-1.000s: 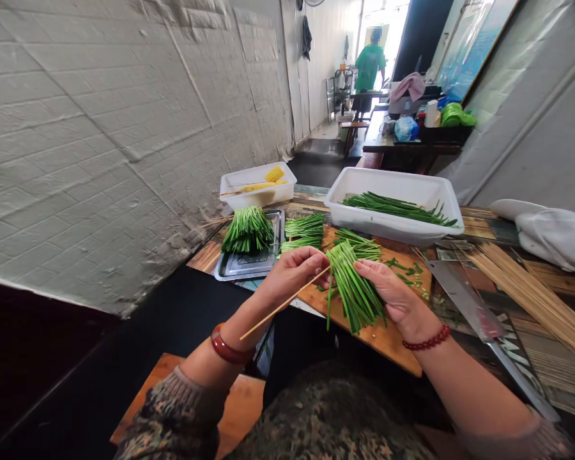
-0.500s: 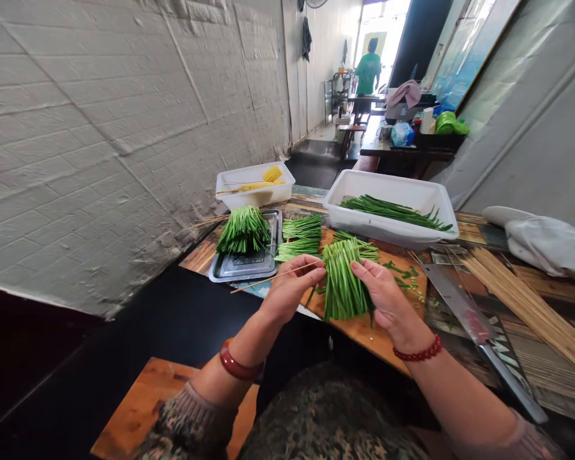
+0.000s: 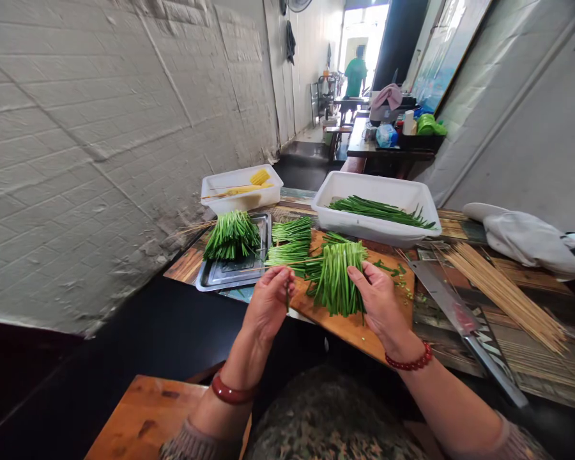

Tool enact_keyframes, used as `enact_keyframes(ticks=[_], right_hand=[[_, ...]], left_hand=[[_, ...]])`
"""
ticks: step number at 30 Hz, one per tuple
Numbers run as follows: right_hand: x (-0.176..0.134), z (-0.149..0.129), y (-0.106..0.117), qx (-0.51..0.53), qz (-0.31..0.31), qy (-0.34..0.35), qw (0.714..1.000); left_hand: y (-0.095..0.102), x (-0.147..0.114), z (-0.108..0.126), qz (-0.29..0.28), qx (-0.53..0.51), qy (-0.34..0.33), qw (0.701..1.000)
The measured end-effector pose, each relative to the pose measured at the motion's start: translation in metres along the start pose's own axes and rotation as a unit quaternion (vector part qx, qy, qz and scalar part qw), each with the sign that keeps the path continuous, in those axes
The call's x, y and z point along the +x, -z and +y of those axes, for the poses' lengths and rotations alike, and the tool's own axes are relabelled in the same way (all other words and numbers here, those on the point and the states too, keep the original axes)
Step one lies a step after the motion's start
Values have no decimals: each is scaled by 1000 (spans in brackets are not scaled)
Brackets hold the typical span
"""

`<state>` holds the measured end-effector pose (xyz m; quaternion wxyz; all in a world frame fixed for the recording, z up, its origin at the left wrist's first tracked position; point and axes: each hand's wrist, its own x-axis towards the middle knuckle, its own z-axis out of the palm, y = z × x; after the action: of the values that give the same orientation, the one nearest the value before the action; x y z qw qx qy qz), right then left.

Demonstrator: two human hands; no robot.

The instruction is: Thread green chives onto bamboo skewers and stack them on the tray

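Note:
My right hand (image 3: 381, 300) is closed on the right side of a row of cut garlic chives (image 3: 341, 278) threaded on a thin bamboo skewer (image 3: 304, 261). The chives hang down over the cutting board (image 3: 388, 348). My left hand (image 3: 269, 300), to the left of them, is closed in a pinch; a short dark green chive piece (image 3: 287, 299) hangs from its fingertips. The skewer's bare end passes just behind those fingers; whether they touch it I cannot tell. Beyond my hands lie cut chive bundles (image 3: 290, 241). A metal tray (image 3: 220, 279) at the left holds a heap of skewered chives (image 3: 232, 236).
A cleaver (image 3: 441, 294) and many loose bamboo skewers (image 3: 503, 294) lie at the right. Behind stand a white tub (image 3: 364, 223) of long chives and a smaller tub (image 3: 242, 202) with corn. A wooden stool (image 3: 138, 415) is at lower left. Far off stands a person (image 3: 355, 75) in green.
My left hand has drawn away from the threaded chives to the left and now pinches a loose chive piece. My right hand keeps its hold. The whole view has shifted slightly.

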<state>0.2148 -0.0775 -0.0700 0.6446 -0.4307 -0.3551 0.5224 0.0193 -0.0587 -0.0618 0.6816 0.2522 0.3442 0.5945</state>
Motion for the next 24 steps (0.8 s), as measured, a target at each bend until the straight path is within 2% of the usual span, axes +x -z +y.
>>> enact_keyframes(ticks=[3,5,8,13,15,17,19,22,24], right_hand=[[2,-4,6,27,-5,-17,999],[3,-6,9,31,-22,-28,999],[4,-6,12,28,-33,-31,999],[7,-10,21,45,11,-16,999],[7,-14,24,56,7,-24,998],[5,-17,25,58,-20,-47,997],[3,-18,22,59,-59,-79,993],[1,-16,13,71,-119,-110,984],[2,-14,7,80,-156,-121,977]], left_hand=[[22,-1,11,22,-21,-29,999],[29,-1,17,22,-22,-38,999],[28,0,29,-1,-18,-48,999],[25,-1,63,-15,-54,-149,987],[26,1,69,-8,-48,-166,985],[22,4,61,-6,1,-136,991],[12,7,44,-27,77,-67,994],[-9,11,15,-134,162,4,978],[-23,13,2,-197,192,16,961]])
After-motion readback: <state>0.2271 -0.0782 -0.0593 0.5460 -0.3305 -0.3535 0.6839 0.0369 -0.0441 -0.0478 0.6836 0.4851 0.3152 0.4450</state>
